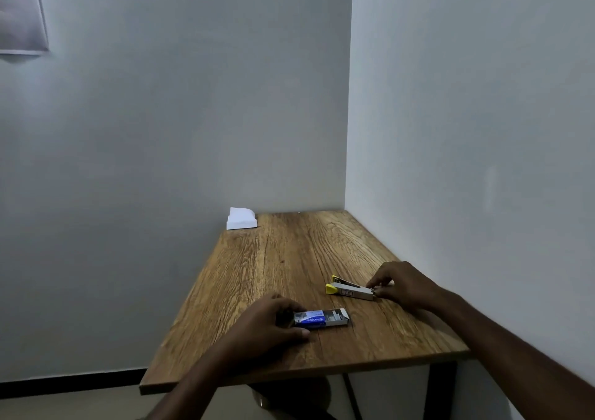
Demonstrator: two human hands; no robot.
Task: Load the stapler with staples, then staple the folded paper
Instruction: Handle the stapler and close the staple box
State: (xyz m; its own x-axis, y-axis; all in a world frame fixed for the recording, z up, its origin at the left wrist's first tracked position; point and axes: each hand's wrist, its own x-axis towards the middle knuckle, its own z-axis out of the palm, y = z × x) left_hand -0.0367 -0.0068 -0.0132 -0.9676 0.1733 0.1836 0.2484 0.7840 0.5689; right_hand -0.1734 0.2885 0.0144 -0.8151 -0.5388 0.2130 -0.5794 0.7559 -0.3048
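Note:
A small silver stapler with yellow ends lies on the wooden table at the right. My right hand pinches its near end with the fingertips. A blue staple box lies nearer the front edge, its tray slid out to the right with grey staples showing. My left hand grips the box's left end. The folded white paper rests at the table's far left corner, apart from both hands.
The table stands in a corner, with a grey wall behind and a white wall along its right side. A dark table leg shows under the front right edge. A pale sheet hangs on the wall at the upper left.

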